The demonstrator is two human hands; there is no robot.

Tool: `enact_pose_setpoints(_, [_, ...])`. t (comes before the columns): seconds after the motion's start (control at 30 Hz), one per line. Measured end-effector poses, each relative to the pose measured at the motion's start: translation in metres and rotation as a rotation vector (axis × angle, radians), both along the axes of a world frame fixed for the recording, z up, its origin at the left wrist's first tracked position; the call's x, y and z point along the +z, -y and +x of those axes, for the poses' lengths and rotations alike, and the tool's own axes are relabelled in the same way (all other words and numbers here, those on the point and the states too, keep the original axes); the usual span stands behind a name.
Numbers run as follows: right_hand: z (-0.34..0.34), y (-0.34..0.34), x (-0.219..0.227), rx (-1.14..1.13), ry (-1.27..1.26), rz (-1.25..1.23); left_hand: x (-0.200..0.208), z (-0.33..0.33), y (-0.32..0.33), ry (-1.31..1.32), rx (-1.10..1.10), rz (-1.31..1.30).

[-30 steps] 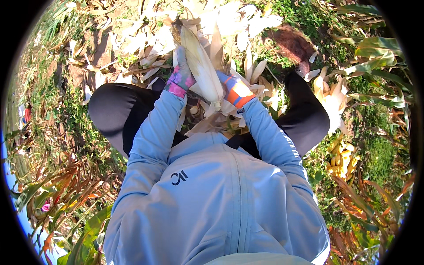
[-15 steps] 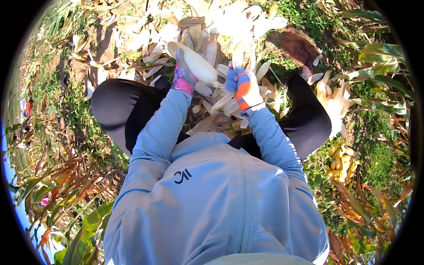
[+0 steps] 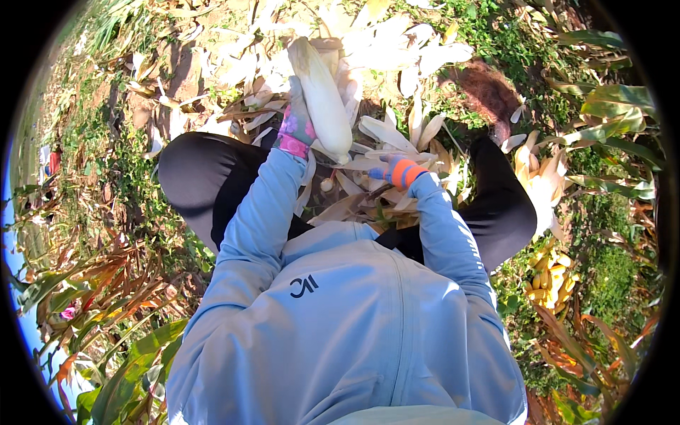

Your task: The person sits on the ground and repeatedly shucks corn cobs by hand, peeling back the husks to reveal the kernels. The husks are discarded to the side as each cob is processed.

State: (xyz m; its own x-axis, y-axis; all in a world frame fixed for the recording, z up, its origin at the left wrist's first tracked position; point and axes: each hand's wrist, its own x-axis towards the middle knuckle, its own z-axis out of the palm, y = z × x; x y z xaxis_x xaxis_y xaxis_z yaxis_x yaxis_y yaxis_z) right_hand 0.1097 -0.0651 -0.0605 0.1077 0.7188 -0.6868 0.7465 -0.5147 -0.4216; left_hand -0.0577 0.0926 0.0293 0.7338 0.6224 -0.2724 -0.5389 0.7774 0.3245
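Note:
A corn ear in pale husk point(image 3: 322, 106) leans with its tip up and away, its stalk end toward me. My left hand point(image 3: 296, 124), in a grey glove with pink flowers, is closed round its left side, the thumb lying along the husk. Below and right of the stalk end, my right hand point(image 3: 397, 171), in a blue and orange glove, is closed on a strip of dry husk point(image 3: 361, 163). Its fingertips are partly hidden. Loose husks point(image 3: 347, 209) lie heaped between my legs beneath both hands.
A pile of yellow corn ears point(image 3: 551, 278) lies on the ground at right. Brown corn silk or similar fibre point(image 3: 489, 92) sits beyond my right knee point(image 3: 499, 202). Sunlit husks point(image 3: 397, 46) cover the ground ahead. Green corn leaves point(image 3: 616, 106) rise along the right edge.
My right hand has come down and slightly right, toward me, to the husk by the stalk end. My left hand has tilted the corn ear more upright and moved its tip farther away.

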Motion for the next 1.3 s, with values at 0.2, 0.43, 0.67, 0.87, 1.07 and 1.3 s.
enact_pose_setpoints(0.2, [0.001,-0.017,0.043,-0.503,-0.823,0.438,-0.039,0.013,0.008,-0.270,-0.009,0.240])
enact_pose_setpoints(0.43, [-0.038,-0.018,0.025,-0.623,-0.716,0.688,-0.065,0.024,0.015,-0.780,0.025,1.052])
enact_pose_setpoints(0.67, [-0.006,-0.016,-0.030,-0.526,-0.632,0.765,-0.047,0.028,0.016,-0.621,0.256,1.051])
enact_pose_setpoints(0.87, [-0.021,-0.025,0.005,-0.482,-0.332,0.842,-0.081,0.028,0.032,-0.455,0.185,0.705])
enact_pose_setpoints(1.07, [-0.039,-0.020,0.045,-0.607,-0.179,0.905,-0.042,0.024,0.036,-0.571,0.009,0.607])
enact_pose_setpoints(1.3, [-0.050,-0.018,0.055,-0.553,-0.381,0.998,-0.055,0.023,0.028,-0.264,-0.046,0.188])
